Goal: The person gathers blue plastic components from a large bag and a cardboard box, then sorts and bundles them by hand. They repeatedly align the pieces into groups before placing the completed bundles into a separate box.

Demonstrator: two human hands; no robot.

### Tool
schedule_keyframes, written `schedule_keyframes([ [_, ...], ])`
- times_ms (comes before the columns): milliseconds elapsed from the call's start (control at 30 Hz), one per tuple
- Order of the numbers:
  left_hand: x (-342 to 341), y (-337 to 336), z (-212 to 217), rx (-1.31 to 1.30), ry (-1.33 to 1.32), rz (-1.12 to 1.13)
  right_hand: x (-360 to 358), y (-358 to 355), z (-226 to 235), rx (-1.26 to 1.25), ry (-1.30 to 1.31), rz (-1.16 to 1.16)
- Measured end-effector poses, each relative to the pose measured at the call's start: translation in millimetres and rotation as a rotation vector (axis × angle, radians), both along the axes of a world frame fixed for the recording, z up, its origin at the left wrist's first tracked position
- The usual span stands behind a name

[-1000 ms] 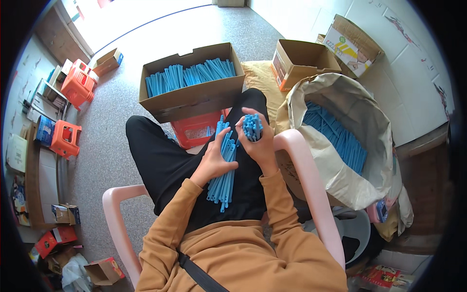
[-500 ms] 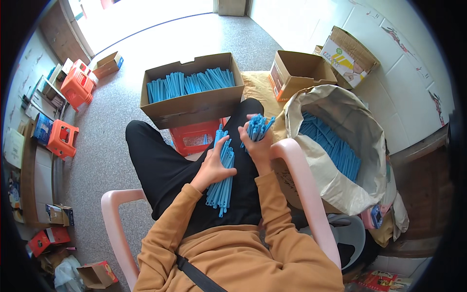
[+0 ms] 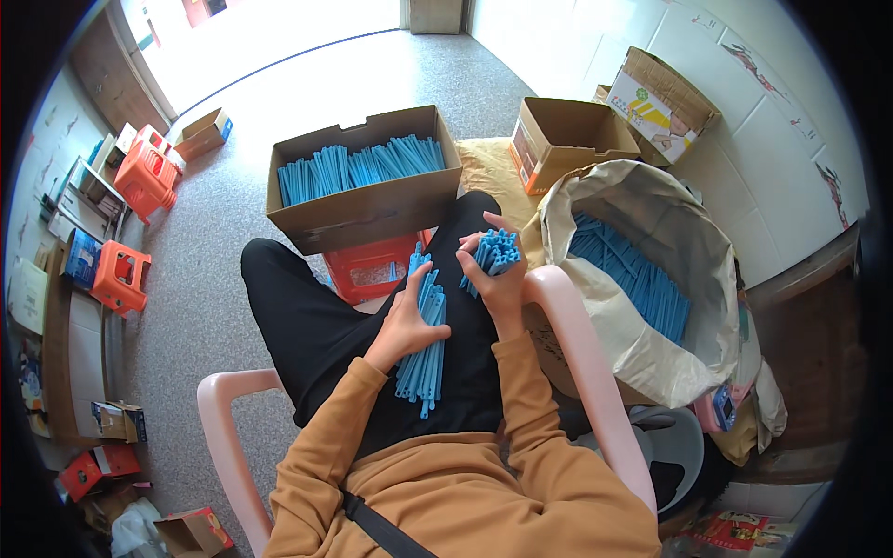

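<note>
My left hand (image 3: 406, 325) is wrapped round a bundle of thin blue plastic sticks (image 3: 423, 367) that lies lengthwise over my black-trousered lap. The lower ends of that bundle are uneven. A second, shorter-looking bundle of blue sticks (image 3: 497, 251) is in my right hand (image 3: 499, 286), above my right thigh, its cut ends turned up toward me. My right fingers curl round it, with the thumb along its near side. A small gap separates the two bundles. Beyond my knees, a cardboard box (image 3: 365, 206) full of similar sticks rests on a red plastic stool (image 3: 372, 270).
At my right, a large open sack (image 3: 642, 367) holds many loose blue sticks (image 3: 633, 274). Behind it stand an open carton (image 3: 572, 139) and another tilted carton (image 3: 660, 107). Pink chair arms (image 3: 595, 372) flank me. Red stools (image 3: 121, 276) line the left wall.
The bundle in my right hand has tipped so its ends face me more squarely, and the right fingers have shifted. My left hand and its bundle have barely moved.
</note>
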State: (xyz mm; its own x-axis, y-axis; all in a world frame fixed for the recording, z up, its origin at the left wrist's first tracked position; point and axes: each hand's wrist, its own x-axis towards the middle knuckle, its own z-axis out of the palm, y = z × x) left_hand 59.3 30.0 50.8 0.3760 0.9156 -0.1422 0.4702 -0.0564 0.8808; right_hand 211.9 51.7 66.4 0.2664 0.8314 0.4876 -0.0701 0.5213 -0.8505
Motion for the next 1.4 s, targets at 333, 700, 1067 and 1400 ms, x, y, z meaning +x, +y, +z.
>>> schedule_keyframes([
  [333,-6,-2,-22,0.12,-0.199,0.096,20,-30,36,-0.722,0.371,0.506],
  [700,-8,-10,4,-0.387,-0.704,0.133,-9,-65,-6,-0.848,-0.238,0.261],
  [1067,-16,-8,-7,-0.424,-0.767,0.132,-8,-74,-19,-0.773,-0.156,0.181],
  [1400,-11,-23,28,-0.235,-0.799,-0.003,-9,-81,-3,-0.511,-0.018,0.172],
])
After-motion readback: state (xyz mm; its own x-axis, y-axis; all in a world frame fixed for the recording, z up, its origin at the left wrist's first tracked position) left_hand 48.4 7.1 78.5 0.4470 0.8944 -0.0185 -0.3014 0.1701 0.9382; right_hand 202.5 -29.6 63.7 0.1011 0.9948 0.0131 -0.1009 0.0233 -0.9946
